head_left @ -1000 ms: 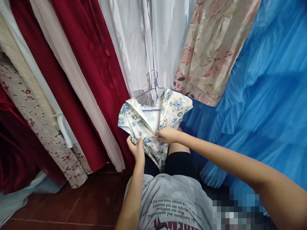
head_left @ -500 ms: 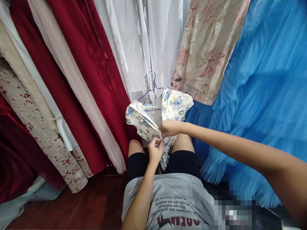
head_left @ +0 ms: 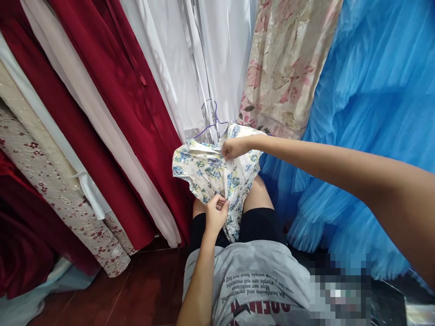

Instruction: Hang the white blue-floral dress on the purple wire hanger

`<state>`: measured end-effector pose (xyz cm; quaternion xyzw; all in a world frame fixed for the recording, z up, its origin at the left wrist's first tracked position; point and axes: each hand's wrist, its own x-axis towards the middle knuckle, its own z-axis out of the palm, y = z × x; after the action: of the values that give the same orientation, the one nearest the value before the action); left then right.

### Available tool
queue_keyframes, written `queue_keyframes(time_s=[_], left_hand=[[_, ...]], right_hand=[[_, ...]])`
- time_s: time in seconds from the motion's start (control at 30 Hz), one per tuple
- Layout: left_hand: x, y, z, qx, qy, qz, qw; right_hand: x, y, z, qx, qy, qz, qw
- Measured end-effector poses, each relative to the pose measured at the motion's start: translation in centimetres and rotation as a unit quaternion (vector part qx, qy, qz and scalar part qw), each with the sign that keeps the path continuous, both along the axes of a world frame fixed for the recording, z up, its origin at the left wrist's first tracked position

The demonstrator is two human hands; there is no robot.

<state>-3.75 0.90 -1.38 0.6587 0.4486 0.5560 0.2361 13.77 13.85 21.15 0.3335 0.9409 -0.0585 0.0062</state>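
A white dress [head_left: 207, 170] with blue and yellow flowers hangs on a purple hanger [head_left: 216, 121] in front of my knees. Down its middle runs a straight seam that looks like a zipper [head_left: 225, 181], with its two sides together. My right hand [head_left: 234, 148] is closed at the top of this seam, near the neckline; the pull itself is hidden by the fingers. Lower down, my left hand [head_left: 216, 212] pinches the dress fabric beside the seam. The dress's lower part lies between my thighs, and its hem is hidden.
Dark red gowns [head_left: 112, 90] and a beige flowered gown [head_left: 74, 190] hang at the left. White fabric [head_left: 224, 59] hangs behind the hanger. On the right are a pink-flowered gown [head_left: 285, 68] and ruffled blue tulle [head_left: 367, 136]. Reddish floor tiles [head_left: 142, 290] show below.
My right hand has moved up from beside my left hand to the neckline. The dress's V-shaped opening has closed along the seam. My left hand has stayed low on the dress.
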Motion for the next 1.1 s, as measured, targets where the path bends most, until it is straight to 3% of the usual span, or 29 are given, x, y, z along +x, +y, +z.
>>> queue_keyframes(time_s=[0.27, 0.4, 0.47, 0.63, 0.8, 0.9, 0.97, 1.1], left_hand=[[-0.3, -0.8, 1.0, -0.021, 0.004, -0.035, 0.999], [-0.5, -1.0, 1.2, -0.023, 0.009, -0.041, 0.999], [-0.6, -1.2, 1.2, -0.022, 0.017, -0.044, 0.999], [-0.2, -1.7, 0.6, -0.028, 0.056, -0.056, 0.996], [-0.7, -0.4, 0.4, -0.035, 0.105, -0.064, 0.992], [-1.7, 1.4, 2.7, -0.049, 0.193, -0.150, 0.968], [-2.2, 2.8, 6.0, -0.006, 0.239, -0.169, 0.956], [-1.8, 6.3, 14.9, 0.136, 0.185, -0.054, 0.972]], right_hand=[[-1.1, 3.1, 5.0, 0.086, 0.003, -0.065, 0.994], [-1.1, 5.2, 7.2, 0.147, 0.083, -0.116, 0.979], [-0.5, 6.6, 7.9, 0.185, 0.103, -0.108, 0.971], [1.5, 8.5, 8.7, 0.201, 0.030, -0.080, 0.976], [1.0, 5.8, 7.9, 0.201, 0.037, -0.088, 0.975], [0.7, 2.8, 7.3, 0.220, 0.051, -0.112, 0.968], [0.8, 1.0, 6.7, 0.242, 0.057, -0.122, 0.961], [1.0, -0.4, 5.2, 0.267, 0.077, -0.119, 0.953]])
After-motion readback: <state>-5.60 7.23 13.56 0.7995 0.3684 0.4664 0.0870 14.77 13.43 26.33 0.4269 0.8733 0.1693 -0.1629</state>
